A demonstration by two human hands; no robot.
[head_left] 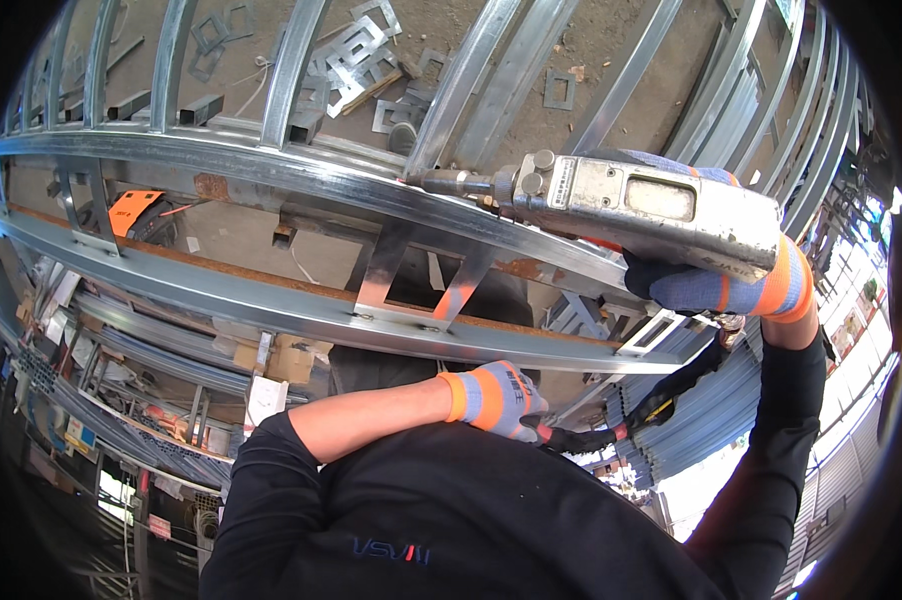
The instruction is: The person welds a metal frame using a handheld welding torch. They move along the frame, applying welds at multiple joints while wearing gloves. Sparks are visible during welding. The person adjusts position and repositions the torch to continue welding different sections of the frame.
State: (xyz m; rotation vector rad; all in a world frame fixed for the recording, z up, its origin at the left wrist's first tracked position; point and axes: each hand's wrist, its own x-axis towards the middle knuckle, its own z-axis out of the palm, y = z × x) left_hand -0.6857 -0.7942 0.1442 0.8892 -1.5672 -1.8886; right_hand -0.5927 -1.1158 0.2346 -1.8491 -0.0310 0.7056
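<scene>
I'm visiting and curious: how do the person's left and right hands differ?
The right hand is wrapped around the silver tool, while the left hand is curled beside a dark hose; whether it grips that is unclear. The left hand is close to the torso; the right hand is farther out, rightward. Both wear blue-grey gloves with orange bands.

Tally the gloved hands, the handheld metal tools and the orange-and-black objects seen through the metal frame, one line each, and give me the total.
Gloved hands, left hand and right hand: 2
Handheld metal tool: 1
Orange-and-black object: 1
Total: 4
</scene>
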